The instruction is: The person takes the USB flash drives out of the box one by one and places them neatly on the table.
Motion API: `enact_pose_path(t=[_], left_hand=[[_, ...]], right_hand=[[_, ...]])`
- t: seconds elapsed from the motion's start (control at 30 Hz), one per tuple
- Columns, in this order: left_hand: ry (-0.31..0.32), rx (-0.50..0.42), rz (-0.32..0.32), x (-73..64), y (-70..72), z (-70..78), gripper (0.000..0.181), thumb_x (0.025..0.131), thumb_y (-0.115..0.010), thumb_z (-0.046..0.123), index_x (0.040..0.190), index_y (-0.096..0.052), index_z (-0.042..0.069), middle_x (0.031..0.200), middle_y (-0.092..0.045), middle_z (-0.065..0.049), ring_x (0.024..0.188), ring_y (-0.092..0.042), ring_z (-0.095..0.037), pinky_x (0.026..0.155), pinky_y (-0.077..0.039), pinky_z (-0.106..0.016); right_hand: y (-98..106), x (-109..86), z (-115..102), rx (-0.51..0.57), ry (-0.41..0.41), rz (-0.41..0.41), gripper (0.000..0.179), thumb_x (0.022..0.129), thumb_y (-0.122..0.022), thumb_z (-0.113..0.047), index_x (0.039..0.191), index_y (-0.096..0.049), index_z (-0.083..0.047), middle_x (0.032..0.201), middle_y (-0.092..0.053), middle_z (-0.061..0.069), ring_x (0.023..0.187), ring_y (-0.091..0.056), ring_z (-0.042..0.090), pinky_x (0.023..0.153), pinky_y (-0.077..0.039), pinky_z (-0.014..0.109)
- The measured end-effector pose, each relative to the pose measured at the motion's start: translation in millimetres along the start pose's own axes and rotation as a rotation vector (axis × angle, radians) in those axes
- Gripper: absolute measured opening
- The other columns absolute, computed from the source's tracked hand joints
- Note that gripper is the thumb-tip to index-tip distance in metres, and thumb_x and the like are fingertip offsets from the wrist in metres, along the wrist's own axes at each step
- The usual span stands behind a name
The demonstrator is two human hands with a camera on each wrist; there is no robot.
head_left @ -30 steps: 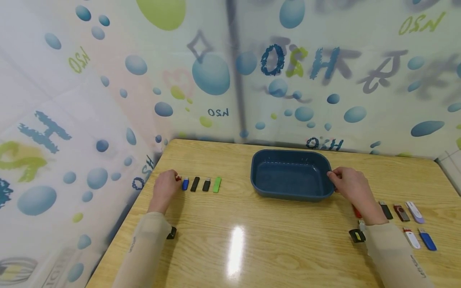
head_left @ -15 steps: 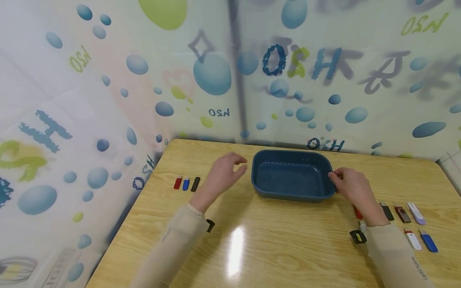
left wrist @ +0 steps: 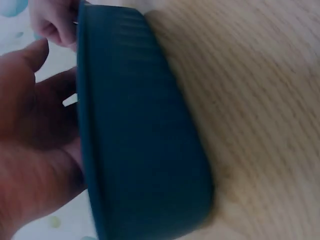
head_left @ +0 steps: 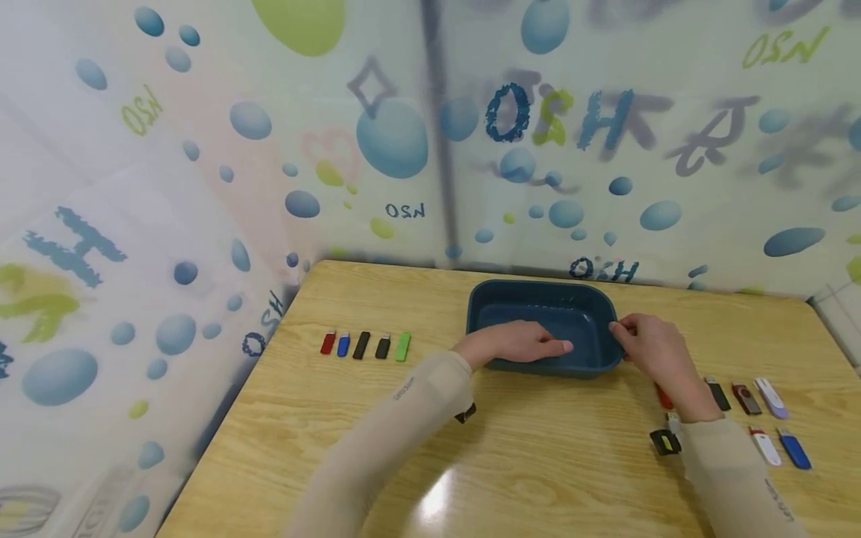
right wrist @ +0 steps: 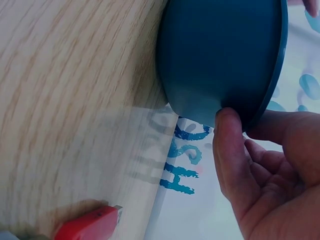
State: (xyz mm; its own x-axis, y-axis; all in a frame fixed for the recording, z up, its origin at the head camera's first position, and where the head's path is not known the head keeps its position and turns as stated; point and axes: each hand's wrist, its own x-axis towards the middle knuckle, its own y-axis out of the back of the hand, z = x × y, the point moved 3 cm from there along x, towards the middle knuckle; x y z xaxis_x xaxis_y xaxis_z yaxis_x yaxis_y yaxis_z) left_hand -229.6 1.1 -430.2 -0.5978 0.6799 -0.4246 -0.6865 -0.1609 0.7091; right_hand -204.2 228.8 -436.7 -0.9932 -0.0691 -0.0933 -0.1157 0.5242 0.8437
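In the head view a dark blue plastic bin (head_left: 538, 366) stands on the table near the wall. My left hand (head_left: 521, 341) reaches over its near rim, thumb stretched to the right; the other fingertips are partly hidden and nothing shows in the hand. At the bin's right end, my right hand (head_left: 652, 347) pinches the rim between thumb and fingers, also plain in the right wrist view. On the left lies a row of USB sticks: red (head_left: 328, 342), blue (head_left: 344, 344), black (head_left: 361, 345), another black (head_left: 383, 347) and green (head_left: 402, 347).
Several more sticks lie by my right forearm, among them a brown-red one (head_left: 747, 399), a white-and-purple one (head_left: 770, 397) and a blue one (head_left: 795, 449). A red stick (right wrist: 90, 223) is partly covered by that arm. A patterned wall sheet (head_left: 403, 254) borders the wooden table.
My left hand has left the red USB stick at the row's left end and moved right, over the row, into the bin. My right hand has stayed at the rim.
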Motion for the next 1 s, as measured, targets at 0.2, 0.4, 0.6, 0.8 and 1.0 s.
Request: enact_pose_path(t=[0.2,0.4,0.6,0.8,1.0], left_hand=[[0.047,-0.078,-0.105,4.0,-9.8,-2.6,0.072,0.105,-0.034,0.067,0.152,-0.054,0.016,0.153,-0.053,0.003,0.14,-0.048,-0.01,0.113,-0.04,-0.026],[0.042,-0.085,-0.12,5.4,-12.1,-5.3,0.075,0.103,-0.035,0.07,0.153,-0.052,0.017,0.154,-0.051,0.005,0.141,-0.046,-0.01,0.114,-0.039,-0.027],[-0.043,-0.069,-0.024,-0.8,-6.5,-12.1,0.067,0.106,-0.038,0.064,0.148,-0.059,0.015,0.147,-0.059,0.003,0.133,-0.054,-0.01,0.107,-0.045,-0.026],[-0.15,-0.051,0.335,-25.9,10.2,-27.1,0.044,0.11,-0.048,0.045,0.132,-0.069,0.014,0.12,-0.069,0.003,0.103,-0.063,-0.008,0.088,-0.052,-0.025],[-0.097,0.018,0.695,-71.5,21.3,-51.6,0.04,0.108,-0.053,0.04,0.13,-0.069,0.01,0.131,-0.066,-0.006,0.12,-0.062,-0.022,0.103,-0.051,-0.04]], right_hand=[[1.5,-1.6,-2.2,0.001,0.023,0.021,0.037,0.106,-0.056,-0.022,0.108,-0.067,0.013,0.071,-0.066,0.008,0.061,-0.062,0.018,0.053,-0.048,0.032],[2.5,-2.1,-1.5,-0.006,0.013,0.022,0.038,0.106,-0.056,-0.022,0.11,-0.067,0.014,0.072,-0.066,0.009,0.062,-0.062,0.019,0.053,-0.048,0.032],[1.3,-2.5,0.6,-0.004,0.007,0.018,0.038,0.107,-0.056,-0.023,0.111,-0.067,0.014,0.072,-0.067,0.009,0.062,-0.063,0.019,0.054,-0.048,0.033],[-0.2,-3.9,1.1,0.003,0.01,0.003,0.05,0.109,-0.053,-0.034,0.119,-0.066,0.012,0.07,-0.067,0.005,0.061,-0.062,0.017,0.055,-0.046,0.034],[7.9,-12.4,5.9,-0.003,0.035,0.027,0.072,0.11,-0.038,-0.052,0.137,-0.054,0.013,0.096,-0.071,0.021,0.081,-0.067,0.034,0.067,-0.054,0.049]])
